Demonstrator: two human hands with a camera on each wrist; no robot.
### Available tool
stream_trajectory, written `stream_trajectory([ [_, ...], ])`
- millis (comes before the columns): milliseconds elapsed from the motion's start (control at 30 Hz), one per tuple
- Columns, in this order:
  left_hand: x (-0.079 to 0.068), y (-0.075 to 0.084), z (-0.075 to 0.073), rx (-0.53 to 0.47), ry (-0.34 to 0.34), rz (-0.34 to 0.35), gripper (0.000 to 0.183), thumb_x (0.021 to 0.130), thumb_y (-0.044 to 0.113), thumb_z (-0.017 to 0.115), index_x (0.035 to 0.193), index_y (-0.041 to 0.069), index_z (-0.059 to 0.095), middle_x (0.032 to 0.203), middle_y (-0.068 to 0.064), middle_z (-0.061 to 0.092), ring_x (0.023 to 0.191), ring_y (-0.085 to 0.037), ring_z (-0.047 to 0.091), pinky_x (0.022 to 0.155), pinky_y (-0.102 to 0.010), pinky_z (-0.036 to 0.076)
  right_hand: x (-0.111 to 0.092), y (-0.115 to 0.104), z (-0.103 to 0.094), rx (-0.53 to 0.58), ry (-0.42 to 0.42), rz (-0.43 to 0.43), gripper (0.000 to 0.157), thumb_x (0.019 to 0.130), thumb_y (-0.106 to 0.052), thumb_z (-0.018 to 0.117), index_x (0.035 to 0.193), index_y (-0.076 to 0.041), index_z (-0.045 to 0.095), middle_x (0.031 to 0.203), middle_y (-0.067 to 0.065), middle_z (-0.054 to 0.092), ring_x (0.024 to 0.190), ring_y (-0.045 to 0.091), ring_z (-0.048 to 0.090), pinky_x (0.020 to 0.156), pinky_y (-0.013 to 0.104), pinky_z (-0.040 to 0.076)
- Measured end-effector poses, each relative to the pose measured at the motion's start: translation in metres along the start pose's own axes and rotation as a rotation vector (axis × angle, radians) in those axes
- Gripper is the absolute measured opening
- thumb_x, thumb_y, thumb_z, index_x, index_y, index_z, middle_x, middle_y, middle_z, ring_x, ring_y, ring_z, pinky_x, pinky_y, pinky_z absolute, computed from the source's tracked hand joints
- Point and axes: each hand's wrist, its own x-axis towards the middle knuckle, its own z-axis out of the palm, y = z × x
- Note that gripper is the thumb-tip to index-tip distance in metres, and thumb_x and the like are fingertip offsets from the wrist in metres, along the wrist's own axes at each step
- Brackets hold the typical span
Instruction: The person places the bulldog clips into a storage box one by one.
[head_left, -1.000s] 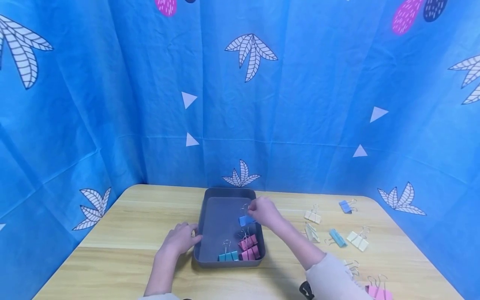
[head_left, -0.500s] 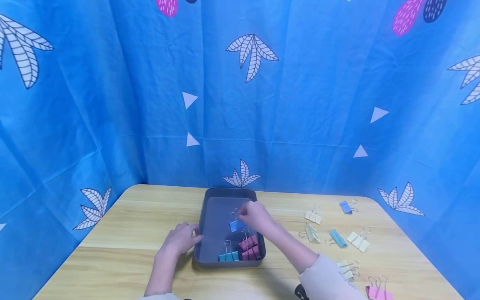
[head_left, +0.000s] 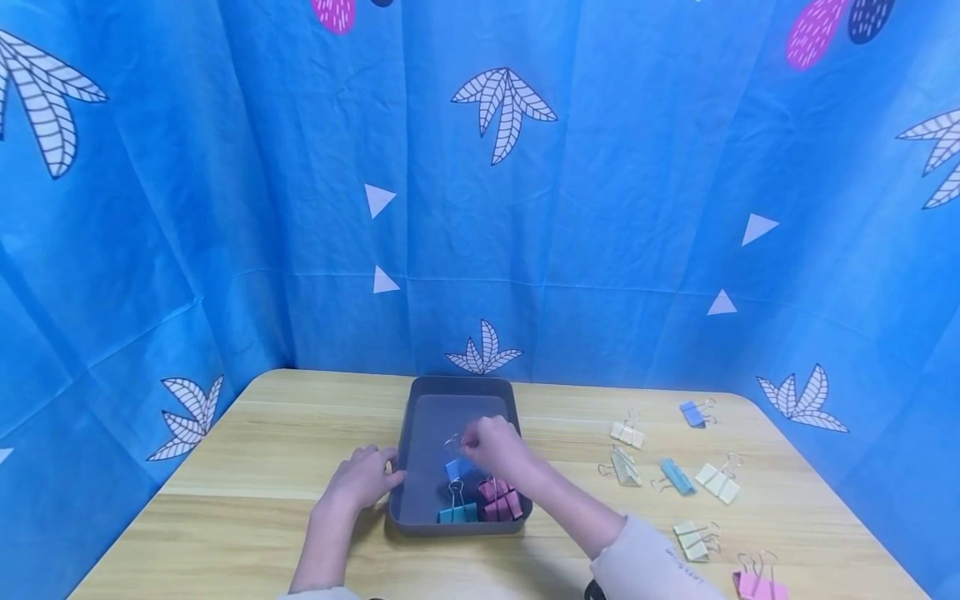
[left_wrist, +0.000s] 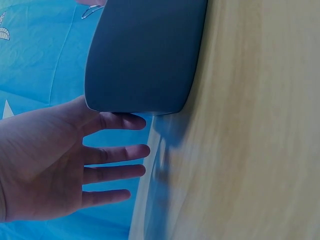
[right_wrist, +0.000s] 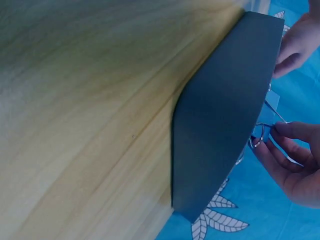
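A dark grey tray (head_left: 438, 408) stands on the wooden table. At its left wall rests my left hand (head_left: 362, 477); in the left wrist view this hand (left_wrist: 50, 155) has straight fingers, the uppermost against the tray's wall (left_wrist: 142, 55). Inside the tray, my right hand (head_left: 493, 446) pinches a blue binder clip (head_left: 456, 469) by its wire handle. The right wrist view has thumb and fingers (right_wrist: 295, 160) meeting at the wire. A teal binder clip (head_left: 457, 513) stands near the front, with pink binder clips (head_left: 501, 504) to its right, partly behind my right hand.
Right of the tray lie loose binder clips: several cream ones such as the cream clip (head_left: 717, 482), a teal clip (head_left: 678, 477), a blue clip (head_left: 692, 414) and a pink clip (head_left: 759, 586). A blue patterned curtain (head_left: 480, 208) hangs behind the table.
My right hand has moved left and toward the front of the tray, carrying the blue binder clip close to the teal one. My left hand has stayed at the tray's wall.
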Motion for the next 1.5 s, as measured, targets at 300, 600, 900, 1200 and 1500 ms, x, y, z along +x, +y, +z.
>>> stream_trajectory([
  [300,0.0,0.001,-0.002,0.0,0.004,0.011,0.029,0.085,0.024,0.063,0.107,0.005,0.064,0.103,-0.015,0.056,0.093,-0.033,0.052,0.077,-0.051,0.044,-0.006,0.0,0.006,-0.008,-0.065,-0.024,0.004,0.081,-0.002,0.066,0.081,-0.002,0.07,0.072,0.002,0.065,0.052,0.005,0.053,0.05,0.016,0.045],
  [600,0.0,0.001,-0.001,-0.006,0.001,0.006,0.028,0.085,0.023,0.063,0.106,0.005,0.064,0.103,-0.014,0.057,0.093,-0.032,0.052,0.077,-0.05,0.044,-0.013,0.0,0.012,-0.034,-0.1,-0.024,0.006,0.082,-0.004,0.066,0.079,-0.004,0.072,0.065,-0.004,0.062,0.044,0.004,0.048,0.043,0.016,0.04],
  [900,0.0,-0.001,-0.001,-0.003,0.002,0.012,0.027,0.085,0.024,0.064,0.104,0.006,0.064,0.096,-0.012,0.056,0.089,-0.031,0.052,0.076,-0.05,0.044,-0.011,0.002,0.016,-0.074,-0.092,-0.032,0.015,0.083,-0.005,0.065,0.068,-0.007,0.068,0.052,-0.009,0.05,0.041,0.003,0.043,0.041,0.016,0.035],
  [1200,0.001,-0.002,-0.001,-0.009,-0.002,0.012,0.024,0.085,0.024,0.064,0.101,0.006,0.065,0.092,-0.008,0.056,0.085,-0.027,0.051,0.074,-0.049,0.044,-0.01,0.001,0.021,-0.073,-0.079,-0.029,0.005,0.081,-0.005,0.067,0.078,-0.006,0.071,0.068,-0.003,0.063,0.053,0.004,0.05,0.051,0.017,0.043],
  [1500,0.0,-0.002,-0.001,-0.026,-0.012,-0.004,0.035,0.085,0.024,0.064,0.112,0.003,0.062,0.094,-0.009,0.056,0.087,-0.027,0.051,0.075,-0.048,0.045,-0.012,0.0,0.023,-0.041,-0.104,-0.01,0.006,0.082,-0.006,0.066,0.084,-0.005,0.071,0.074,-0.001,0.065,0.054,0.004,0.053,0.054,0.016,0.046],
])
